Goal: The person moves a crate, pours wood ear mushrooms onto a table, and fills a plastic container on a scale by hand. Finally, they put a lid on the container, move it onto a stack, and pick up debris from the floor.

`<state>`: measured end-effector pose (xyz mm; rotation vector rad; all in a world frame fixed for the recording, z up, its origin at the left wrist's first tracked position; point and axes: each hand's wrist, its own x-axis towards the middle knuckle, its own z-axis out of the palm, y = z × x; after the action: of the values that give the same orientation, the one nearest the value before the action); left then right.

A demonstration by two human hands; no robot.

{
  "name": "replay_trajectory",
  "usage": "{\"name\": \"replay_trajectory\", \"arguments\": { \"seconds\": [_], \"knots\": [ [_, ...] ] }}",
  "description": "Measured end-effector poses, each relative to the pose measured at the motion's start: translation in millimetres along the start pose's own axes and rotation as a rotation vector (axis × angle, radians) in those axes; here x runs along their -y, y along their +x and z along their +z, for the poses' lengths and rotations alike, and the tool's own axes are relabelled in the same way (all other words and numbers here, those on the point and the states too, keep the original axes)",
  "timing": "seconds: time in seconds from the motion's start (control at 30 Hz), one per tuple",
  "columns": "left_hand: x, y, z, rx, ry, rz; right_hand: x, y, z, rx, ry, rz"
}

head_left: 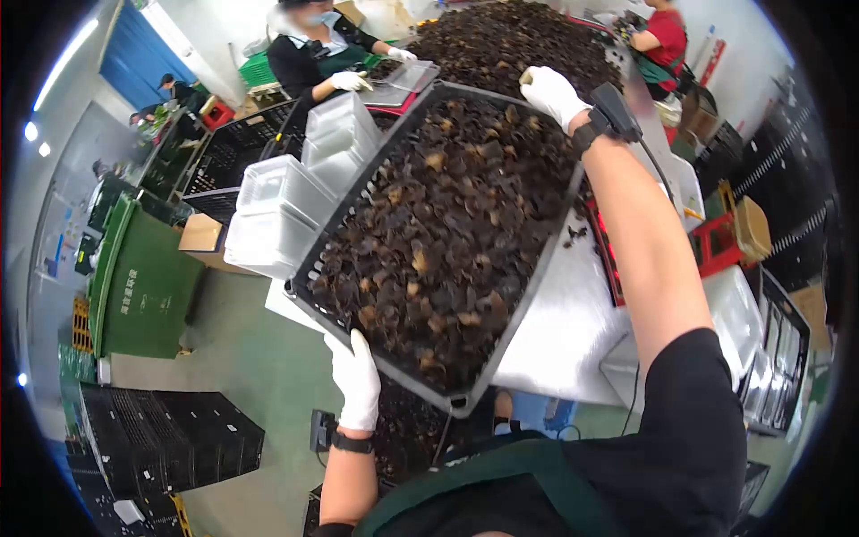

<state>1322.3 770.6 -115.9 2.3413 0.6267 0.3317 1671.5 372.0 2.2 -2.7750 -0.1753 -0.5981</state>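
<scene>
A black plastic crate point(418, 385) full of dark brown wood ear mushrooms point(456, 224) hangs tilted in front of me, partly over the metal table. My left hand point(356, 380), in a white glove, is closed on the near left rim, thumb on top and the other fingers hidden. At the far right corner, my gloved right hand point(553, 94) is closed around the rim. Beyond the crate, a large heap of the same mushrooms point(514, 40) covers the far part of the table.
Stacks of clear plastic trays point(282, 210) stand left of the crate. The metal table point(568, 345) extends to the right, with a red frame point(605, 255) on it. Co-workers sit at the far left and far right. Black crates point(170, 438) and a green bin point(143, 282) occupy the left floor.
</scene>
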Motion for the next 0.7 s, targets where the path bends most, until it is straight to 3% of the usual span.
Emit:
{"name": "replay_trajectory", "arguments": {
  "seconds": [0.07, 0.1, 0.13, 0.17, 0.2, 0.27, 0.3, 0.33, 0.4, 0.5, 0.67, 0.7],
  "knots": [
    [-2, 3, 1, 0.027, -0.127, 0.042, 59, -60, -30, -0.133, 0.171, 0.028],
    [-10, 4, -5, 0.092, -0.129, 0.001, 85, -95, -24, -0.379, 0.220, -0.137],
    [-16, 2, -11, 0.155, -0.129, -0.039, 125, -140, -32, -0.388, 0.314, -0.189],
    [-5, 3, -11, 0.160, -0.187, -0.007, 167, -189, -40, -0.323, 0.318, -0.236],
    [22, 10, 10, -0.042, -0.163, 0.187, 202, -237, -38, -0.217, 0.335, -0.225],
    [38, 18, 9, 0.011, -0.176, 0.185, 255, -320, -40, 0.003, 0.283, -0.242],
    [5, 7, -28, 0.200, -0.224, 0.022, 270, -354, -39, 0.040, 0.247, -0.256],
    [21, 8, -19, -0.056, -0.221, 0.242, 279, -376, -35, 0.076, 0.214, -0.269],
    [13, 6, -37, -0.267, -0.169, 0.606, 283, -399, -34, 0.094, 0.167, -0.230],
    [-14, 32, -50, -0.267, -0.105, 0.891, 273, -404, -18, 0.188, 0.063, -0.229],
    [-22, 120, -42, -0.357, 0.053, 0.852, 261, -406, -25, 0.205, 0.059, -0.318],
    [-12, 140, -35, -0.296, 0.058, 0.809, 257, -406, -29, 0.225, 0.049, -0.329]
  ]
}}
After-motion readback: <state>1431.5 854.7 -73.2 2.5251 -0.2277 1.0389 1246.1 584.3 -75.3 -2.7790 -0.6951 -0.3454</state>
